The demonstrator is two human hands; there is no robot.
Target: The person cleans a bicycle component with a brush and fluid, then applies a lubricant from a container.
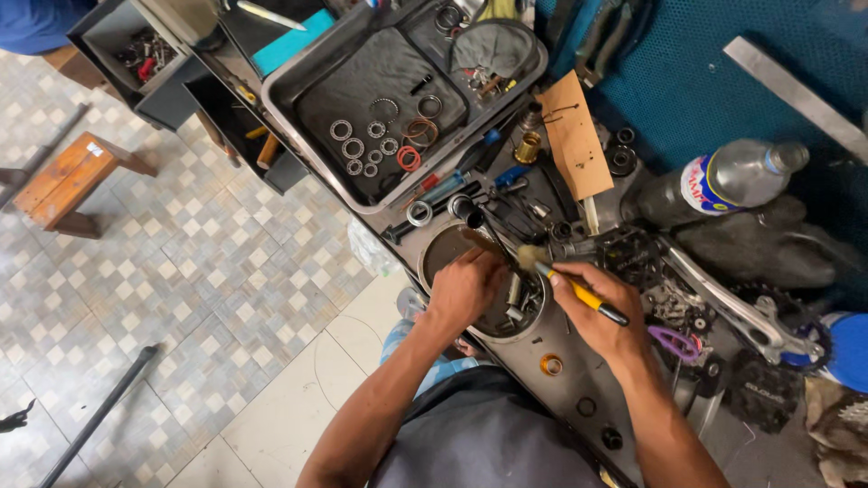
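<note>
Checkered floor tiles run under a cluttered table [579, 380] strewn with bike parts. At its near edge sits one round metal bowl [448, 248] holding several small metal parts in dark liquid. One left hand [466, 287] reaches into the bowl, fingers closed on a part too hidden to name. One right hand [597, 312] grips a yellow-handled brush [565, 282], bristles over the bowl. The cleaning looks under way, with parts left in the bowl. Behind it, one grey tray [298, 90] holds about eight bearings [362, 145] and one orange ring [409, 158], laid out apart. One plastic bottle [723, 185] lies to the right.
</note>
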